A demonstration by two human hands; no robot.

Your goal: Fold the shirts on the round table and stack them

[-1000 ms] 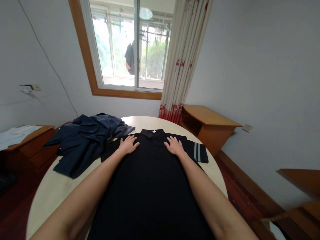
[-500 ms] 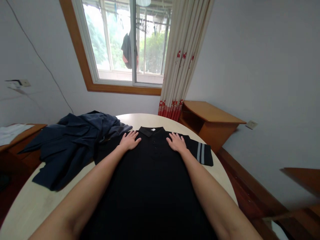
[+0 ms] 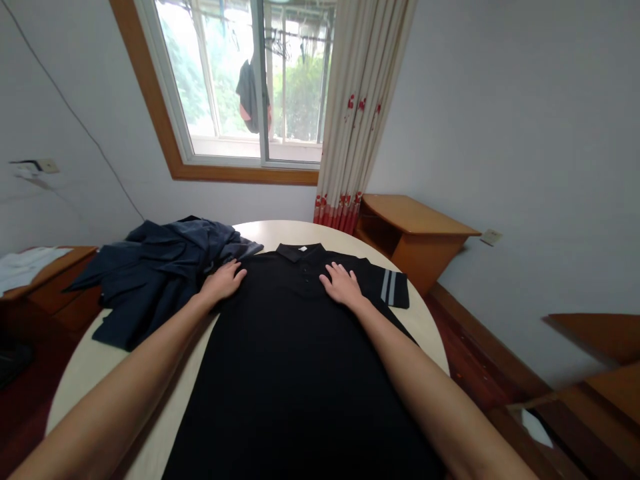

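A black polo shirt [image 3: 295,360] lies spread out on the round table [image 3: 75,393], collar at the far side and button placket facing up. Its right-hand sleeve carries two grey stripes. My left hand [image 3: 223,281] rests on the shirt's left shoulder, close to the pile of clothes, with its fingers stretched out. On the chest, right of the placket, my right hand [image 3: 341,283] lies flat with fingers spread. Neither hand grips anything. The left sleeve is mostly hidden by my left hand and the pile.
A heap of dark blue clothes [image 3: 155,260] covers the table's far left. Behind the table are a window [image 3: 295,87] and a long curtain [image 3: 363,100]. A wooden desk [image 3: 417,217] stands at the back right, and another wooden cabinet [image 3: 75,273] at the left.
My left hand has slid left across the shirt to its shoulder by the pile. My right hand stays on the chest, slightly nearer. The view has shifted a little.
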